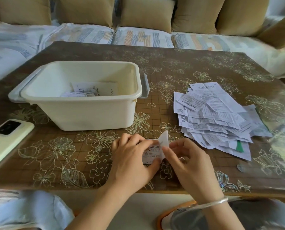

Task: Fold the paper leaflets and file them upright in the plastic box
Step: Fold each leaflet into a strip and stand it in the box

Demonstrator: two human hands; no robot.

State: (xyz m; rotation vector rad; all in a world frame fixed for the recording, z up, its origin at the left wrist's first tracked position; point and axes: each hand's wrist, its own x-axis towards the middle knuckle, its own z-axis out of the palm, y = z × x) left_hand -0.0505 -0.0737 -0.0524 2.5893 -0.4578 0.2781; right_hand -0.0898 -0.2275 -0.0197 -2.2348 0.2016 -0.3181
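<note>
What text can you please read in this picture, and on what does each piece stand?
"vivo": white booklet in the plastic box.
"莫西林": leaflet that the left hand and right hand hold; its finer print is unreadable.
Too blurred to read: the pile of leaflets.

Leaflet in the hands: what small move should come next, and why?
Probably lay the raised flap over to the left and press the crease flat. The left hand holds the leaflet down on the table, the right hand pinches its flap, which stands up, so the fold looks half made; the box comes later.
</note>
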